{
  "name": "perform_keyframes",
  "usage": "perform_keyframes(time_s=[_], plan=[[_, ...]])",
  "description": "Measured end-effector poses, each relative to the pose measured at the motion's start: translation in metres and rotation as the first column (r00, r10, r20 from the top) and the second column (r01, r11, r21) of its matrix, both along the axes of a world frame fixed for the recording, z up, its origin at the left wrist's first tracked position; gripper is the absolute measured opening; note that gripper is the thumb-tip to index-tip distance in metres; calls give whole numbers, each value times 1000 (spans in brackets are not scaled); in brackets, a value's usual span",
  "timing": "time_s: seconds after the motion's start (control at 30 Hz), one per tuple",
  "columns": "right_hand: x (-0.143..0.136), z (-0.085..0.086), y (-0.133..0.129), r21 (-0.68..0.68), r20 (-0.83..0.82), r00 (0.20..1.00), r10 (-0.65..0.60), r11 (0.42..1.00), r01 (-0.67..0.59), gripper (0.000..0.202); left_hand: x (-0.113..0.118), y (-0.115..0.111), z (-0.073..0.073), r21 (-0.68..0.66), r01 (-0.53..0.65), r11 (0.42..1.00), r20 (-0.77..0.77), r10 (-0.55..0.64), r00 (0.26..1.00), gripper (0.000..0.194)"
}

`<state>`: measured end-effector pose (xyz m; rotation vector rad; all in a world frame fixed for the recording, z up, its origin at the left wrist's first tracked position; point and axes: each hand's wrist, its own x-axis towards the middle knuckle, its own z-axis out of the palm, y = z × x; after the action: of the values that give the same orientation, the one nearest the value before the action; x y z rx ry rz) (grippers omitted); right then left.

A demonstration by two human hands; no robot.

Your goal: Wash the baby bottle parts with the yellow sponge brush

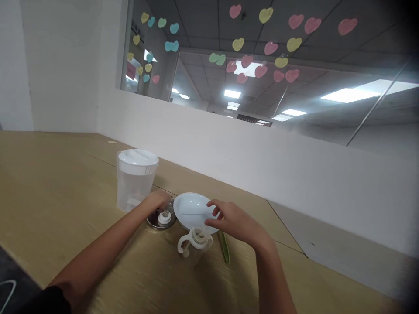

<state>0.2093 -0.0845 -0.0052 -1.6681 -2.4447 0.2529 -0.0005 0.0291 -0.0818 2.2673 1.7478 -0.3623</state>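
My left hand (160,199) reaches over a small round metal dish (153,222); its fingertips are hidden, and a clear item shows beside them. In the dish sits a white ring with a clear nipple (164,217). Over the right side of a white bowl (191,205) is my right hand (225,216), its fingers apart and curved, with nothing between them. In front of the bowl stands an open clear bottle with a white two-handled collar (199,237). A green long-handled tool (225,248) lies below my right hand.
A clear lidded pitcher (135,183) stands left of the dish on the brown table (59,183). Behind the table is a white wall (203,152) with a window above it. A small pale piece (111,142) lies at the far left.
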Motion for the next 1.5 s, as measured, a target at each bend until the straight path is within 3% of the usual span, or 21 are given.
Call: perform_keyframes(time_s=[0.37,0.8,1.2,1.37,1.5], plan=[[0,1,1,-15,7,1000,-2,1000,2,41,-6,11,-12,-137,-22,990,91,35,995,22],[2,0,1,-3,5,1000,-3,1000,3,41,-1,0,4,-99,81,992,153,-65,986,35],[2,-1,3,-6,1,1000,-5,1000,5,40,3,1,-2,-14,99,995,130,-97,987,21],[5,-1,2,-5,-13,1000,-8,1000,8,40,-5,-10,17,106,69,992,66,-77,995,22],[4,-1,2,58,-72,997,-4,998,8,38,-12,-38,45,351,75,933,66,-105,992,23]])
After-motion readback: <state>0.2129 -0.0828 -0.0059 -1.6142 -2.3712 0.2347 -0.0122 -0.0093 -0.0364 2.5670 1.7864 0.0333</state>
